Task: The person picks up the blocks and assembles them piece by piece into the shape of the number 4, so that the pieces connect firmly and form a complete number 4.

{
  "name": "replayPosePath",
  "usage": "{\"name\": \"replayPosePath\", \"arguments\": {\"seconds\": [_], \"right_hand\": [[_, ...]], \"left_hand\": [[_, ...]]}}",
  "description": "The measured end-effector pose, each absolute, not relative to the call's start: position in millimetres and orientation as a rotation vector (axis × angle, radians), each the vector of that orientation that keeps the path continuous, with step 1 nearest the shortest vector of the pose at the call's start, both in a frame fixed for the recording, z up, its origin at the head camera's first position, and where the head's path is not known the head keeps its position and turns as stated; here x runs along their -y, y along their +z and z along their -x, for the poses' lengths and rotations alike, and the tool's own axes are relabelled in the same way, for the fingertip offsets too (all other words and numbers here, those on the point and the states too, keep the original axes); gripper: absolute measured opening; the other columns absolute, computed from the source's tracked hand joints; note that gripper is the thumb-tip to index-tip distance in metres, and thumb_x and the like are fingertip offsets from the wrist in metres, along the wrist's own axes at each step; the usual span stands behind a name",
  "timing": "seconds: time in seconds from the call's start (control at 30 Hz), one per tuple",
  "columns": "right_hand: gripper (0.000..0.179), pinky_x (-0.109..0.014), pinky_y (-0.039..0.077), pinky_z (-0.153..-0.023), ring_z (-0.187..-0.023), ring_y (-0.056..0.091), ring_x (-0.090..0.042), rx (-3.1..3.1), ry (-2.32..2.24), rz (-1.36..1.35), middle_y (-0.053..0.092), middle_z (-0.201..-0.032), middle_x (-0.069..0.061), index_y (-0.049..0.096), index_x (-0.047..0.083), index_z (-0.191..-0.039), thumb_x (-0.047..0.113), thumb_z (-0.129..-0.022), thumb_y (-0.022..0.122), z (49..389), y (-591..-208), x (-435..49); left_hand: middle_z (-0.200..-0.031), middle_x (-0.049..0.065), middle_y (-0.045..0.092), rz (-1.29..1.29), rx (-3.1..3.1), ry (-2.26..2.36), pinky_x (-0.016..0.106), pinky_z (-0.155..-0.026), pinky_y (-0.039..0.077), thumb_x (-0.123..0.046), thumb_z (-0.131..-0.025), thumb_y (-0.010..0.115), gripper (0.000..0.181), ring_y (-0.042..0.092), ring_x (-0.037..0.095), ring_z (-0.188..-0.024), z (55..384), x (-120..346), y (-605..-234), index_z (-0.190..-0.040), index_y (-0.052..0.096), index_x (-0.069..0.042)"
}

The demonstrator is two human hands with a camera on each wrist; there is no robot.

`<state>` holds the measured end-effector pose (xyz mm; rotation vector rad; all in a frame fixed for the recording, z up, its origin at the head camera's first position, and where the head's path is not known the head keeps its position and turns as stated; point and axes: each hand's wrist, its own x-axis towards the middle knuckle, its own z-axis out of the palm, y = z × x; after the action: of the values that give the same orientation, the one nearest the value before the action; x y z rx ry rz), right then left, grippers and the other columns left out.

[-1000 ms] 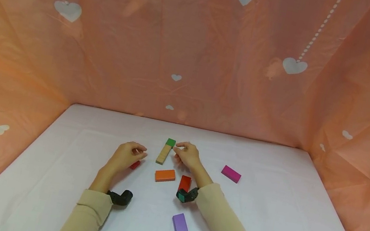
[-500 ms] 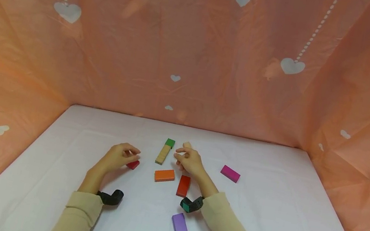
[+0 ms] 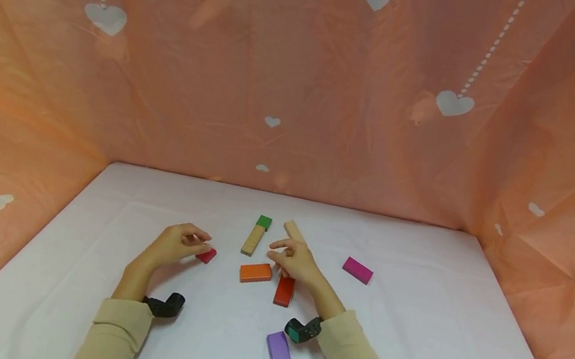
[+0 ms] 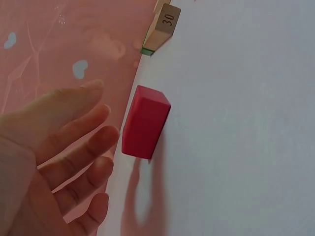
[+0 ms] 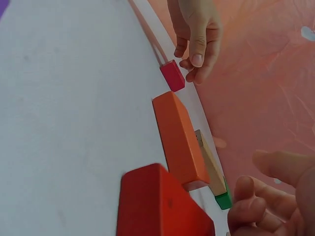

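My left hand (image 3: 176,245) hovers beside a crimson block (image 3: 207,255), its fingers loosely bent with nothing between them; the left wrist view shows a gap between fingertips and the crimson block (image 4: 146,123). My right hand (image 3: 298,262), relaxed and holding nothing, hangs over the far end of a red block (image 3: 284,293), partly hiding it. Beyond that hand lies a plain wooden block (image 3: 293,229), partly covered by it. Left of it, another wooden block (image 3: 253,241) meets a green block (image 3: 264,222). An orange block (image 3: 255,273) lies between the hands.
A purple block (image 3: 279,354) lies near the front, by the right wrist camera (image 3: 302,330). Off to the right is a magenta block (image 3: 357,270). The white tabletop (image 3: 439,334) is enclosed by an orange curtain (image 3: 305,80) with hearts.
My right hand has drawn back toward me, uncovering the wooden block behind it and covering part of the red block. My left hand has shifted left, showing more of the crimson block.
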<state>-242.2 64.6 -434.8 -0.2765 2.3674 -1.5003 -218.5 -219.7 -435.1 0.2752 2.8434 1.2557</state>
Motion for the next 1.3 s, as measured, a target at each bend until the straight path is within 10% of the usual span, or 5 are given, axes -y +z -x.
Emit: {"name": "replayPosePath", "arguments": {"seconds": [1.3], "right_hand": [[0.03,-0.019,0.028,-0.045,-0.043,0.035,-0.006,-2.426,-1.295,0.399,0.039,-0.052,0.005,0.071,0.002,-0.108,0.006,-0.079,0.075,233.3,-441.9,-71.1]], "left_hand": [[-0.078,0.004,0.057,-0.347,-2.792,1.183,0.021,-0.068,0.038,-0.015,-0.078,0.078,0.036,0.047,0.008,-0.075,222.0,234.4,-447.4,-0.11,0.069,0.001]]}}
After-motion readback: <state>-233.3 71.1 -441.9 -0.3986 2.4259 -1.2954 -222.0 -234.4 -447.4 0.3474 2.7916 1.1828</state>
